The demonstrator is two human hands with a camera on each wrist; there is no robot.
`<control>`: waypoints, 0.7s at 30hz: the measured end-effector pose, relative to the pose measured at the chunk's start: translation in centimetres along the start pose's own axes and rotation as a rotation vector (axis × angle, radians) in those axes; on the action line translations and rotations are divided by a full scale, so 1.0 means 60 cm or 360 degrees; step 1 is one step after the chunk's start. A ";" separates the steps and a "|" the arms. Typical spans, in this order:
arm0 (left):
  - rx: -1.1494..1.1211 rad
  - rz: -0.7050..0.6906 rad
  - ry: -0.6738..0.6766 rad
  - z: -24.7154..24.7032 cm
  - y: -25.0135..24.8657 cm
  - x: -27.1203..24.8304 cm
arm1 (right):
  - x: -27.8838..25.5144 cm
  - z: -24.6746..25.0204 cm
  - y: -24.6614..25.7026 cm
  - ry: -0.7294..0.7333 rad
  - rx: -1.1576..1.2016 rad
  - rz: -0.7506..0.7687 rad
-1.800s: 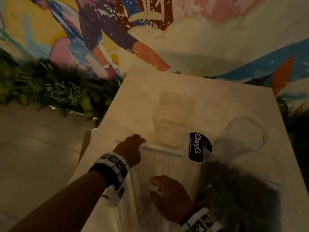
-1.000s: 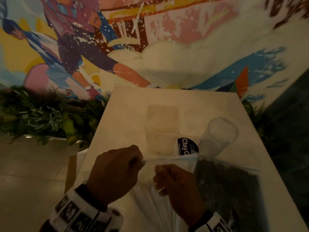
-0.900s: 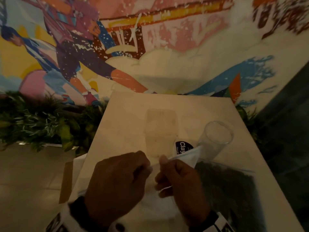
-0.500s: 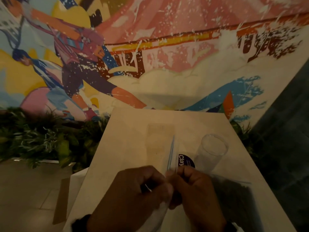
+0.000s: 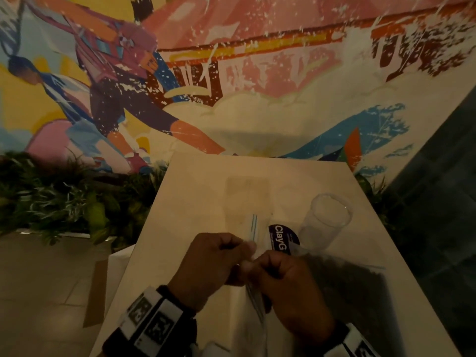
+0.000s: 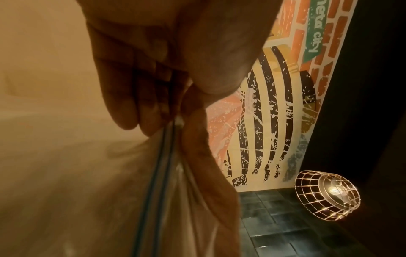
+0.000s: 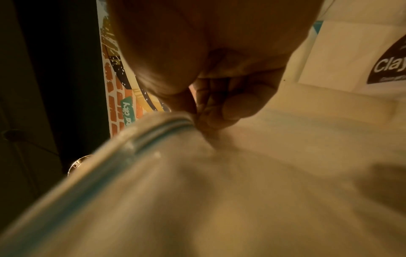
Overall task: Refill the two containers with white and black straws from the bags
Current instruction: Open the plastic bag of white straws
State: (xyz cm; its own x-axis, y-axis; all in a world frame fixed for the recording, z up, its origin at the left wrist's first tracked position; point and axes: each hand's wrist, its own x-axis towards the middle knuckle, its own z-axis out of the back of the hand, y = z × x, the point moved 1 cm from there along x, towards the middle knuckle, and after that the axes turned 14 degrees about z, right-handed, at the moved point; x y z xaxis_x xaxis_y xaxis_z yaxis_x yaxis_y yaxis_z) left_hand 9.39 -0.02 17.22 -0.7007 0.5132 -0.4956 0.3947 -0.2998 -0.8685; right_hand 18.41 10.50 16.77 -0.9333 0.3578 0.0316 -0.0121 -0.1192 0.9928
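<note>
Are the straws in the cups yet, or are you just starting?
Just starting. Both hands, left hand and right hand, pinch the zip top of the white straw bag. The round cup and square container look empty. The black straw bag lies untouched.

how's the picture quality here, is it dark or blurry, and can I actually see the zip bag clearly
Head view: dim and warm, wide-angle bending; both hands, left hand and right hand, pinch the zip bag, its blue seal faint. Left wrist view: caged lamp glares, seal streaks soft. Right wrist view: the bag fills the frame, badly out of focus.
</note>
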 end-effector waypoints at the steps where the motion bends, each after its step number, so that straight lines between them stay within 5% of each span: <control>1: -0.0020 -0.0010 0.0000 0.000 0.001 0.000 | 0.000 -0.002 -0.002 -0.0029 0.0018 0.0012; 7: -0.0119 -0.0007 0.0051 0.010 -0.006 -0.002 | 0.010 -0.005 -0.003 -0.0126 0.0107 0.0088; 13: -0.0196 0.0095 0.0019 0.015 0.000 0.003 | 0.009 -0.010 -0.017 -0.0138 0.0272 -0.0102; 21: -0.0044 -0.0079 0.0086 0.010 0.011 0.007 | 0.017 -0.014 -0.018 -0.0152 0.0201 -0.0022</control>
State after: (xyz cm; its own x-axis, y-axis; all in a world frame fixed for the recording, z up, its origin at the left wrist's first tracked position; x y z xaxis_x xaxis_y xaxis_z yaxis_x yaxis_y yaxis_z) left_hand 9.02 -0.49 16.46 -0.6872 0.5695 -0.4511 0.3771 -0.2511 -0.8915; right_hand 17.18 10.22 15.63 -0.8948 0.4460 0.0228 0.0262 0.0014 0.9997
